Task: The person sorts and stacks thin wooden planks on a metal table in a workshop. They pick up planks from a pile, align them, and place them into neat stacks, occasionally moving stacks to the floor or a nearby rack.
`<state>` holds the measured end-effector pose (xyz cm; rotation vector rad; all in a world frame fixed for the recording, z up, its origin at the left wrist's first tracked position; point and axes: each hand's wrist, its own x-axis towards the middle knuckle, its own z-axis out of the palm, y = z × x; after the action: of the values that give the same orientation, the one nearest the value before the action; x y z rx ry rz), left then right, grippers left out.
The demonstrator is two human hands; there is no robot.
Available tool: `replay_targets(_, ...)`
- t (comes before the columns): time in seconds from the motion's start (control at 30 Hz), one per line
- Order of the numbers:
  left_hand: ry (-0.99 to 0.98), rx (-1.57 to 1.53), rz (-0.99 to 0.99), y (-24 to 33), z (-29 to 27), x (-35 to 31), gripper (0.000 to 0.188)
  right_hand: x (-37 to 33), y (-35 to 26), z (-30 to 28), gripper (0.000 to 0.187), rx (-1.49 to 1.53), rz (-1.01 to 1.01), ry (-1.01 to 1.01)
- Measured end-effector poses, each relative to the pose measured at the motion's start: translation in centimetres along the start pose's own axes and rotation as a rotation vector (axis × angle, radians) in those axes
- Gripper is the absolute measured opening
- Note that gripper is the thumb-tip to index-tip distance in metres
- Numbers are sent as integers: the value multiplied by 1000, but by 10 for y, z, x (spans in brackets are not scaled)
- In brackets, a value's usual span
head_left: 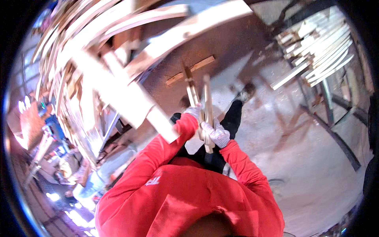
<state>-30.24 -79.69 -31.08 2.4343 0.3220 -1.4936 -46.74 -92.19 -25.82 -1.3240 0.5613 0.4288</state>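
Both my hands wear pale work gloves and are in front of my body, close together. My left hand point(193, 111) is closed around a narrow wooden strip point(192, 93) that points away from me. Just to its right and nearer to me, my right hand point(218, 135) grips another wooden strip point(207, 96), whose near end sticks out below the glove. The two strips run nearly side by side, with a gap between their far ends. Motion blur hides whether more pieces are in either hand.
A large heap of long boards point(87, 23) fills the left, with blurred boards point(118, 94) jutting over my left forearm. One loose wooden piece point(190, 71) lies on the floor ahead. At the far right, stacked strips point(323, 51) rest on a dark metal stand point(331, 134).
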Motion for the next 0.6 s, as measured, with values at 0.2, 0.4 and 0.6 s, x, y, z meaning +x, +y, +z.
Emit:
replay_targets(0.2, -263, -520, 253, -40, -6, -121, 45, -102, -139, 54, 46, 385, 404, -171)
replay_targets(0.4, -788, -1365, 115, -173, -128, -185, 36, -186, -196, 98, 66, -541, 528, -259)
replay_targets(0.6, -501, -1661, 296, -377, -236, -236, 57, -150, -404, 182, 95, -1154, 524, -809)
